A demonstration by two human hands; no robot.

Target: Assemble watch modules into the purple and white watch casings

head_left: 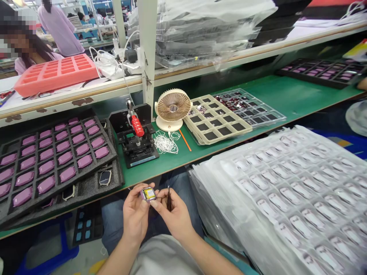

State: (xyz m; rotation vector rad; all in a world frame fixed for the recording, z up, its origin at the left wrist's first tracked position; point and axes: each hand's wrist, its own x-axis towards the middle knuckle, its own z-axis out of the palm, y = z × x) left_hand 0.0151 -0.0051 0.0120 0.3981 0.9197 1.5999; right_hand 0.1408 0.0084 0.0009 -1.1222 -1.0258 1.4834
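Purple case [145, 196], small and open, is showing a yellow-edged part inside and is sitting between the person's two hands, over the lap and just short of the green bench [263, 89]. The left hand [134, 215] is holding the case by its side, thumb and fingers closing narrowly on it. The right hand [178, 217] is gripping dark tweezers [169, 199] among its fingers, points upward, while its thumb is touching the near edge of the case. On the left, a foam tray [57, 191] is holding rows of purple pieces [46, 167] and is lying over another tray, where a watch [105, 178] is showing. Beside these, a black press [134, 154] with a red handle [137, 126] is standing near a round fan [173, 108]; a white cord [165, 143] is lying tangled in front, next to an orange stick [185, 140]. Farther right, a beige tray [229, 135] is resting beside a clear one, and a plastic-covered stack [229, 191] is standing close to the right arm.
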